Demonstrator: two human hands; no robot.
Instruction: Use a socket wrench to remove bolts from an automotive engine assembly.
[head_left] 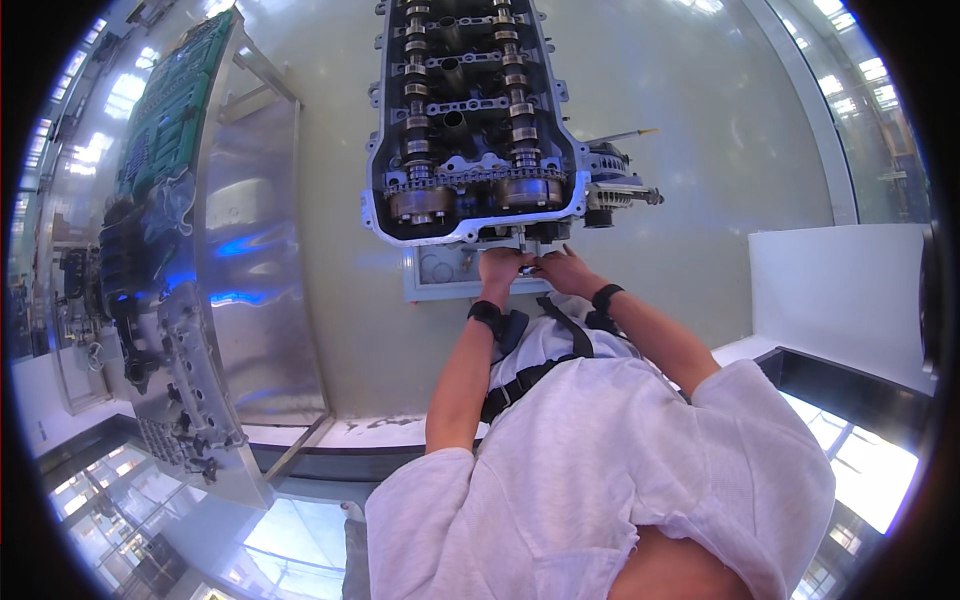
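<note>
As I look from left to right, the entries run thus. One steel-sided worktop (pixel 250 250), bearing green panels (pixel 185 110) at its far part and grey metal castings (pixel 190 360) nearer me. One pale-blue tray (pixel 450 292), showing just past the engine's near edge. One engine (pixel 468 105), uncovered, directly ahead of me, with two camshafts, a chain (pixel 465 178) and two round sprockets at the near end. My left hand (pixel 502 268), dark band at the wrist, fingers bent at the engine's near edge; whether it grips anything I cannot tell. My right hand (pixel 568 270), just beside it (likewise banded), fingers curled toward a small metallic piece (pixel 527 268); its hold is too small to tell. One ribbed metal unit (pixel 620 188) at the engine's right flank. One white panel (pixel 840 300), far right.
</note>
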